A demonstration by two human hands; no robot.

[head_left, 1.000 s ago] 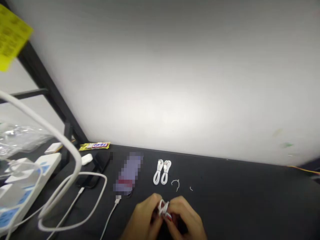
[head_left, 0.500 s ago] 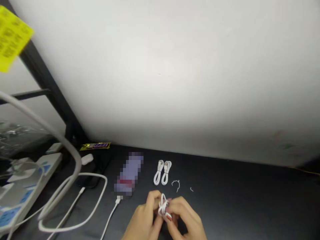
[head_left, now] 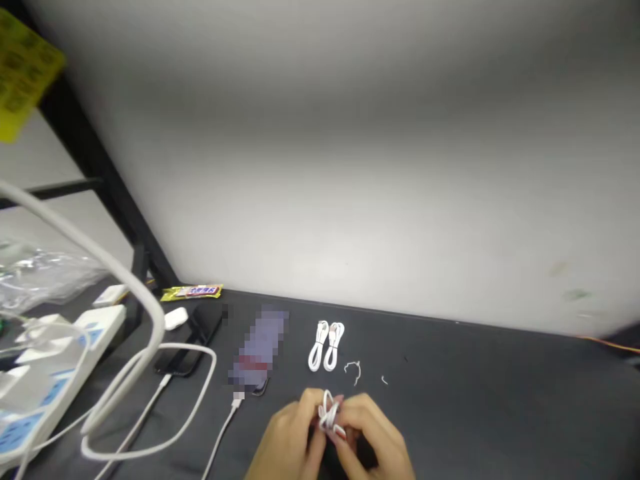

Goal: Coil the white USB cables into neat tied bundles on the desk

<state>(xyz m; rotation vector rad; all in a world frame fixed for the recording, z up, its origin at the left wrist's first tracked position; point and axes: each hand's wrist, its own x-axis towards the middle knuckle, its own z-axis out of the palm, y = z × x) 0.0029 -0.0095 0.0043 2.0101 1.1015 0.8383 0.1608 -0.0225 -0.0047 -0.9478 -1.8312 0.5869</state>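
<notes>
The left hand (head_left: 285, 443) and right hand (head_left: 375, 440) pinch a coiled white cable (head_left: 329, 413) between their fingers — two bundled white cables (head_left: 325, 347) lie just ahead, and the black counter (head_left: 475, 407) runs rightward.

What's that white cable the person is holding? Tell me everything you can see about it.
The white cable is wound into a small, narrow bundle of loops, with a smooth look like plastic. It stands roughly upright, pinched between the fingers of the left hand and those of the right hand, just above the dark table. The hands touch it, and no plug can be made out on it. Its lower part is partly hidden by the fingers.
</notes>
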